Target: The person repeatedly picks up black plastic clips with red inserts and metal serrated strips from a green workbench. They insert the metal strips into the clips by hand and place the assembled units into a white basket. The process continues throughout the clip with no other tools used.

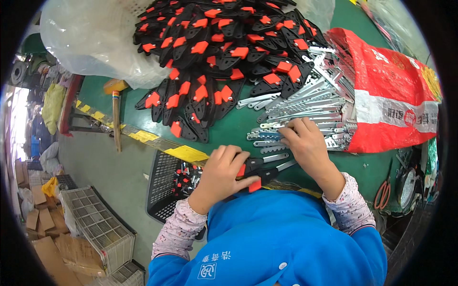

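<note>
Near the table's front edge, my left hand (223,174) is closed around two black plastic brackets (255,164) with red tabs. A silver metal strip (275,158) sticks out of each toward the right; the palm hides part of the brackets. My right hand (305,143) is at the near side of a heap of notched metal strips (305,107), its fingers bent and pinched on a strip there. The fingertips partly cover that strip. Beyond both hands lies a big pile of similar black brackets (229,40) with red tabs.
A red sack (391,95) lies on its side at the right, strips spilling from its mouth. Clear plastic sheeting (95,43) and a mallet (116,114) are at the left. Below the table edge stands a dark crate (157,186) of finished-looking pieces. Orange-handled scissors (382,194) lie right.
</note>
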Demonstrator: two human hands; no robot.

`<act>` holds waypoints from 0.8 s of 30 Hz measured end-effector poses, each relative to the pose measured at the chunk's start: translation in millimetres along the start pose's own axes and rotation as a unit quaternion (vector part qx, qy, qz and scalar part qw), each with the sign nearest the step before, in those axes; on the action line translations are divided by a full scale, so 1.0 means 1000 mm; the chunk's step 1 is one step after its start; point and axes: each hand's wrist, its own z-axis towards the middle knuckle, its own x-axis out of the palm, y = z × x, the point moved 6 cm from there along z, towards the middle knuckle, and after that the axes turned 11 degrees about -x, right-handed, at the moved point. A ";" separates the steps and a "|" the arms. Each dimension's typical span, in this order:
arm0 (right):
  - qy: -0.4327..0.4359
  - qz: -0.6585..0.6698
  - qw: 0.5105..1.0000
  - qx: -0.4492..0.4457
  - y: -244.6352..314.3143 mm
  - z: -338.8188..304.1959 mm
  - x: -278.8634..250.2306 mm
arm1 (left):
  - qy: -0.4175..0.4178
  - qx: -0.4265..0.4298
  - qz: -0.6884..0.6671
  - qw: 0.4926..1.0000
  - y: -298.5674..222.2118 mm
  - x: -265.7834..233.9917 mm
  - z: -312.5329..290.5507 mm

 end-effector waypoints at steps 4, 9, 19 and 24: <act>-0.026 0.003 0.998 -0.061 0.004 0.016 0.011 | -0.089 -0.002 0.016 0.996 0.023 -0.026 0.014; -0.059 0.024 0.995 -0.071 0.008 0.024 0.016 | -0.149 -0.033 0.218 0.964 0.075 -0.071 0.061; -0.121 0.088 0.988 -0.035 0.000 0.025 0.005 | -0.146 0.042 0.124 0.981 0.066 -0.078 0.065; -0.126 0.139 0.982 0.005 -0.002 0.021 -0.004 | -0.091 -0.069 -0.111 0.987 0.038 -0.068 0.030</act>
